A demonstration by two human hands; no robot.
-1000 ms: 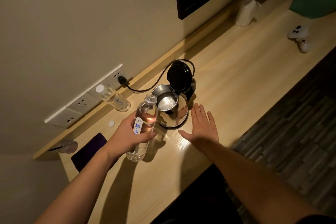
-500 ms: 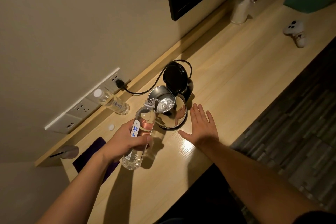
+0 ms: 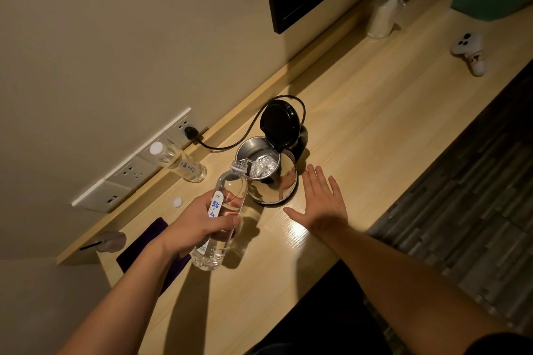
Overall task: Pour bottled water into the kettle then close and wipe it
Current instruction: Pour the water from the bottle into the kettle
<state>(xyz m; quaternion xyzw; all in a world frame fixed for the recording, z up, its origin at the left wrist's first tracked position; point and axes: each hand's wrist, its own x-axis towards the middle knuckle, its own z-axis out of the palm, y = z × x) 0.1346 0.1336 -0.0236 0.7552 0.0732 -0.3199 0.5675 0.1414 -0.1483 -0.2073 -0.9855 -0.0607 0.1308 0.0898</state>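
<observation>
With left hand (image 3: pixel 196 228) wrapped round the tilted water bottle (image 3: pixel 230 190) and right hand (image 3: pixel 323 202) spread flat beside the kettle (image 3: pixel 284 184), could slosh past the rim if tipped faster.

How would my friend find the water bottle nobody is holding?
Look along the white socket strip on the wall above the wooden desk. Just in front of it, left of the kettle, stands the spare bottle. Unlike the pouring bottle in the left hand, it has its white cap on.

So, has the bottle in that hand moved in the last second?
Yes. The bottle has tipped toward the kettle; its mouth now reaches over the rim, pouring water.
</observation>
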